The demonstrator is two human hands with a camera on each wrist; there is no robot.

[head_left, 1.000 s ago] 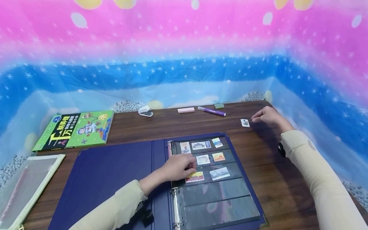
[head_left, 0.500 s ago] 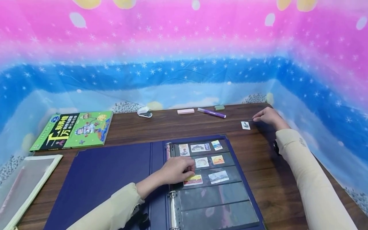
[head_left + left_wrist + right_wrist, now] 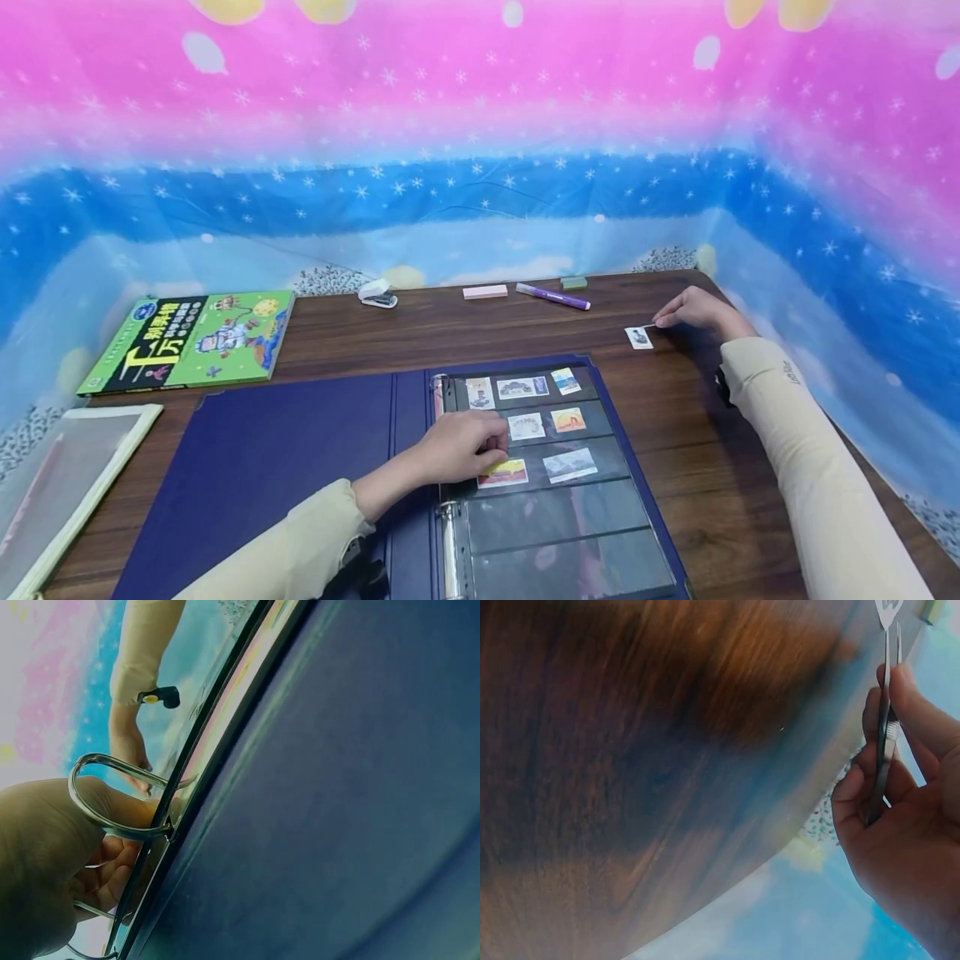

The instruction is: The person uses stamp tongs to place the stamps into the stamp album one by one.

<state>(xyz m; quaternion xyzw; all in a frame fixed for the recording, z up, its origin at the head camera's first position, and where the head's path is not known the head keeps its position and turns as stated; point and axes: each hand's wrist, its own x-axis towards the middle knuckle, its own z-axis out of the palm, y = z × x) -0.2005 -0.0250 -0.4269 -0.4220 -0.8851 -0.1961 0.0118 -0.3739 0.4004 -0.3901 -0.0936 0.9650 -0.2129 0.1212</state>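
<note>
My right hand (image 3: 693, 310) pinches metal tweezers (image 3: 889, 727) between thumb and fingers at the table's far right. Their tip meets the upper edge of a small white stamp (image 3: 640, 337) with a dark picture; whether they grip it I cannot tell. My left hand (image 3: 463, 442) rests on the black pocket page of an open blue ring album (image 3: 300, 450), fingers loosely curled by a yellow-and-red stamp (image 3: 503, 473). Several stamps sit in the page's upper three rows. In the left wrist view that hand lies beside a metal ring (image 3: 112, 825); its fingertips are partly hidden.
A green book (image 3: 191, 342) and a mesh zip pouch (image 3: 75, 483) lie on the left. Along the back edge are a white stapler (image 3: 377, 293), a pink eraser-like block (image 3: 485, 292), a purple marker (image 3: 553, 297) and a small green block (image 3: 573, 282). A patterned curtain (image 3: 480, 183) surrounds the table.
The stamp by the tweezers has shifted slightly toward the near side. My right hand has lowered a little with the tweezers. The left hand stays on the page.
</note>
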